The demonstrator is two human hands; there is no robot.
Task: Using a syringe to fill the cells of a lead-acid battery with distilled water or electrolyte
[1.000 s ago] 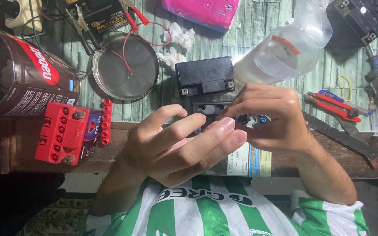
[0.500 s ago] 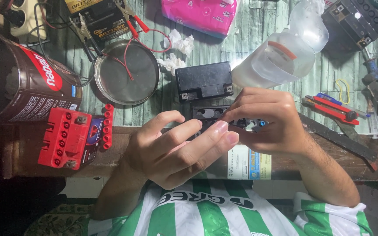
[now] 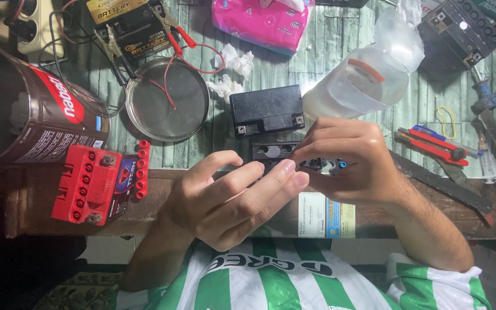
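Both hands pinch the black cap strip (image 3: 282, 156) at centre, just at 6 o'clock of the small black battery (image 3: 267, 109): the left hand (image 3: 231, 195) should steady it while the right hand (image 3: 345, 163), fingers narrowly closed, apparently works its end squarely.

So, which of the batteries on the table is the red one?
The red battery lies at the table's near edge, beside the left hand. The small black battery sits above the hands, and the clamped one lies at the far edge.
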